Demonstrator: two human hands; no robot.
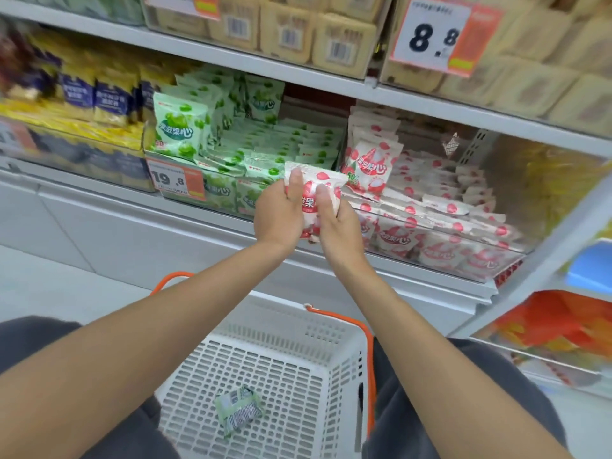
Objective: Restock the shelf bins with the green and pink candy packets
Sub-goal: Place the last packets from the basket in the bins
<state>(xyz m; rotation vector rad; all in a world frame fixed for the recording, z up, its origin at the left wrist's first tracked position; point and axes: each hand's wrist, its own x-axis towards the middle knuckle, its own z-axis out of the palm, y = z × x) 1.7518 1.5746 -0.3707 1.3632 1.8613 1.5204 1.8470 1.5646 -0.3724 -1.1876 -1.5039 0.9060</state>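
left hand [280, 216]: grips pink packet [323, 179] | right hand [335, 226]: grips same packet

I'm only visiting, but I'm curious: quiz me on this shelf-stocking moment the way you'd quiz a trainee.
1. True or false: the basket holds one green packet.
2. What do the left hand and right hand hold together? A. a pink packet B. a yellow bag C. a price tag
3. Fill in: the pink bin sits to the ___ of the green bin.

Key: 1 true; 2 A; 3 right.
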